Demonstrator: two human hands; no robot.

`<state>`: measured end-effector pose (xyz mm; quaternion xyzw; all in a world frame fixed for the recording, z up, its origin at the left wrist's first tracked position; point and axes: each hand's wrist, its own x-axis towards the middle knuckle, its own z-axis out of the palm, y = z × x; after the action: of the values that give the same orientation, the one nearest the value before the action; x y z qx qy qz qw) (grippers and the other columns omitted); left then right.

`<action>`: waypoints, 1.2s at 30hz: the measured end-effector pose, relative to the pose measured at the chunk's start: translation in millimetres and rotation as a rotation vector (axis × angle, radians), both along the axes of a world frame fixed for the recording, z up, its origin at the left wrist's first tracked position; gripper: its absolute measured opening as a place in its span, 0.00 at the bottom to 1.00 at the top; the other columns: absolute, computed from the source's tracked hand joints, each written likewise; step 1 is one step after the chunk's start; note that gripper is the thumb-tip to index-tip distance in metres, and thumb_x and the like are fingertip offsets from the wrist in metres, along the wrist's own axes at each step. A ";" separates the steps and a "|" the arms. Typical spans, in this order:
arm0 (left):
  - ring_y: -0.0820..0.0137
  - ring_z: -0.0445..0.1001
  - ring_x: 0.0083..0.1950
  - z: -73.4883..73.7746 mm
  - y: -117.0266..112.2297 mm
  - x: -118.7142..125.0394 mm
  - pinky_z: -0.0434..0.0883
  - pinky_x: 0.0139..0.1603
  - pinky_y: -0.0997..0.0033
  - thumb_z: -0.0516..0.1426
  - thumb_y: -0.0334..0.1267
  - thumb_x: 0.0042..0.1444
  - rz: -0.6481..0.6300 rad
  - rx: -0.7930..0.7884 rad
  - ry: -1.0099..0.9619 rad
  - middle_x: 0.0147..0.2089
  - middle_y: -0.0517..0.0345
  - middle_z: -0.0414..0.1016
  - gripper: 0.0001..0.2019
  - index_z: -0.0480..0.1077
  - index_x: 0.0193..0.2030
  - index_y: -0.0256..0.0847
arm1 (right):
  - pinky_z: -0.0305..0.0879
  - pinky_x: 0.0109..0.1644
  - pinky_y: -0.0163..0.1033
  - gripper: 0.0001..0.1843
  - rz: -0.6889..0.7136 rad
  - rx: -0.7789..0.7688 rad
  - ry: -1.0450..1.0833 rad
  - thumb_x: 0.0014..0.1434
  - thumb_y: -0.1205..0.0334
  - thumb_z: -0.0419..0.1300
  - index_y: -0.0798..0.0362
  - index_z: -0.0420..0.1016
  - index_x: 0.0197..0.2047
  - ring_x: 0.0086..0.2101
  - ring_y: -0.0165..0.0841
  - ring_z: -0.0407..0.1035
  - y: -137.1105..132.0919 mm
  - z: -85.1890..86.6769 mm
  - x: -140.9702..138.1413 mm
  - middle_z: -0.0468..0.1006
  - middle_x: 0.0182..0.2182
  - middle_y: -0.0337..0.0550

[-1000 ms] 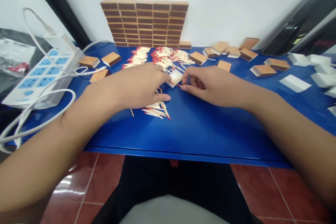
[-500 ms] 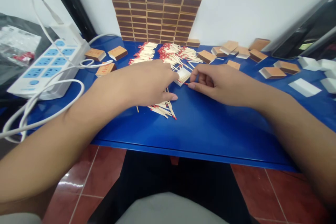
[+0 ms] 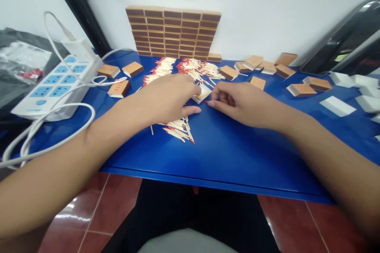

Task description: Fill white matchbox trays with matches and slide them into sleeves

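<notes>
A small white matchbox tray (image 3: 204, 94) holding some matches lies on the blue table between my hands. My left hand (image 3: 172, 97) is at the tray's left side, its index finger against it and its thumb stretched out below. The other left fingers are partly hidden. At the tray's right side, my right hand (image 3: 237, 102) is closed in a pinch on a match, whose red head (image 3: 206, 102) shows at the thumb tip. Loose matches (image 3: 178, 130) lie under and in front of my left hand. More heaps of matches (image 3: 190, 66) lie behind it.
Closed matchboxes form a stacked wall (image 3: 175, 33) at the back. Loose matchbox sleeves (image 3: 285, 71) and white trays (image 3: 337, 106) lie to the right. On the left are more matchboxes (image 3: 118, 88), a power strip (image 3: 56, 83) and looped white cable (image 3: 89, 107).
The view has tilted up slightly, so the table sits lower in the picture. Both hands keep nearly the same pose around the tray, and the match is still in my right hand.
</notes>
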<state>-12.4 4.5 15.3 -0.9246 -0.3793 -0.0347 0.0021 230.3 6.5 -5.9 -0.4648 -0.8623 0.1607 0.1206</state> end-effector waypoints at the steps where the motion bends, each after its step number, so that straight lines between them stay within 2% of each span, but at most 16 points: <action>1: 0.54 0.79 0.52 -1.5 1.9 -0.4 0.72 0.53 0.59 0.62 0.49 0.68 -0.027 -0.002 -0.028 0.51 0.46 0.81 0.17 0.80 0.55 0.40 | 0.54 0.34 0.42 0.10 0.004 0.004 0.016 0.70 0.52 0.60 0.48 0.71 0.41 0.28 0.36 0.67 0.0 -0.6 0.3 0.75 0.27 0.38; 7: 0.59 0.78 0.45 -3.5 8.6 -2.2 0.69 0.43 0.62 0.62 0.43 0.68 -0.089 -0.003 -0.087 0.47 0.48 0.80 0.11 0.80 0.50 0.39 | 0.57 0.36 0.41 0.10 -0.004 0.045 0.085 0.69 0.57 0.62 0.50 0.68 0.50 0.32 0.38 0.70 -0.3 -3.3 1.4 0.76 0.30 0.39; 12: 0.61 0.76 0.42 -2.1 11.3 -3.1 0.67 0.41 0.62 0.62 0.44 0.68 -0.087 -0.032 -0.153 0.44 0.51 0.80 0.10 0.80 0.46 0.40 | 0.56 0.37 0.41 0.05 0.041 0.068 0.029 0.71 0.59 0.59 0.50 0.73 0.45 0.34 0.37 0.69 -0.6 -3.6 -0.2 0.78 0.35 0.43; 15: 0.63 0.75 0.41 -3.0 13.5 -3.1 0.66 0.42 0.62 0.61 0.43 0.68 -0.103 -0.036 -0.192 0.41 0.53 0.80 0.10 0.79 0.44 0.40 | 0.56 0.38 0.41 0.05 0.043 0.083 0.054 0.71 0.58 0.59 0.50 0.73 0.44 0.34 0.37 0.69 -1.2 -4.9 0.2 0.77 0.35 0.43; 20: 0.65 0.73 0.36 -3.2 14.6 -3.1 0.63 0.38 0.63 0.65 0.46 0.65 -0.110 -0.044 -0.252 0.36 0.56 0.79 0.11 0.78 0.38 0.41 | 0.59 0.39 0.41 0.13 0.044 0.110 0.135 0.68 0.59 0.63 0.50 0.70 0.53 0.36 0.38 0.70 -1.2 -6.3 1.5 0.78 0.41 0.45; 24: 0.65 0.73 0.36 -2.4 14.4 -3.4 0.62 0.38 0.64 0.66 0.48 0.63 -0.078 -0.043 -0.268 0.34 0.57 0.79 0.12 0.78 0.36 0.42 | 0.60 0.42 0.42 0.08 0.091 0.121 0.118 0.70 0.60 0.60 0.49 0.73 0.51 0.39 0.39 0.70 0.3 -7.9 0.9 0.78 0.42 0.45; 29: 0.65 0.75 0.36 -3.5 15.7 -4.3 0.63 0.38 0.65 0.65 0.49 0.64 -0.081 -0.040 -0.283 0.35 0.57 0.81 0.12 0.79 0.37 0.43 | 0.59 0.41 0.41 0.04 0.108 0.146 0.129 0.69 0.62 0.60 0.50 0.72 0.47 0.39 0.39 0.70 -0.2 -10.0 1.1 0.78 0.41 0.45; 33: 0.65 0.76 0.37 -3.0 16.6 -5.3 0.64 0.38 0.65 0.64 0.49 0.64 -0.067 -0.023 -0.295 0.35 0.57 0.82 0.12 0.79 0.37 0.43 | 0.57 0.39 0.42 0.10 0.017 0.172 0.139 0.69 0.58 0.63 0.50 0.70 0.51 0.37 0.38 0.70 1.6 -7.7 3.9 0.78 0.43 0.45; 36: 0.65 0.76 0.38 -2.0 17.0 -6.7 0.66 0.40 0.65 0.64 0.47 0.63 -0.053 -0.011 -0.297 0.37 0.56 0.82 0.11 0.78 0.36 0.42 | 0.58 0.39 0.42 0.14 -0.059 0.116 0.094 0.69 0.52 0.65 0.50 0.71 0.51 0.37 0.39 0.70 4.9 -5.1 7.2 0.78 0.45 0.47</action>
<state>-19.1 21.5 13.3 -0.9191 -0.3509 -0.1692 -0.0599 237.5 11.4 -11.0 -0.4741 -0.8496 0.1285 0.1921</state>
